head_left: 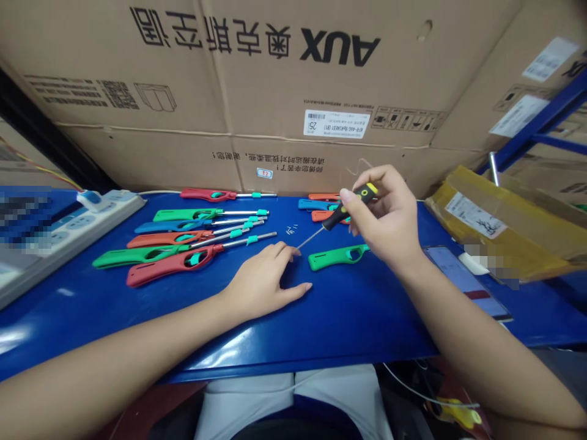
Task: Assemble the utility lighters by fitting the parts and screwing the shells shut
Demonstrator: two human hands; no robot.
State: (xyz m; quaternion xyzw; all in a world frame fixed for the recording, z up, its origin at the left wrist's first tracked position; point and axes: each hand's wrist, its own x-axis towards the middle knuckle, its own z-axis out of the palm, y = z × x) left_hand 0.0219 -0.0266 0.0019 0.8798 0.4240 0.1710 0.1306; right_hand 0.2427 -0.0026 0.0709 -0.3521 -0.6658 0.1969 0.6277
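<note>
My right hand [387, 223] grips a small screwdriver [342, 211] with a black and yellow handle, its thin shaft slanting down to the left. The tip ends just beside the fingertips of my left hand [266, 278]. That hand lies flat on the blue table [348, 318] with fingers spread and nothing in it. A green lighter handle shell [334, 255] lies on the table under my right hand. A few tiny white parts [291, 230] sit a little beyond the screwdriver tip.
Several long-nosed lighters in green, blue, orange and red [183, 241] lie in a row at the left. More shells [321, 205] lie behind my right hand. A power strip [73, 223] is far left, a phone [463, 278] at right, cardboard boxes [293, 79] behind.
</note>
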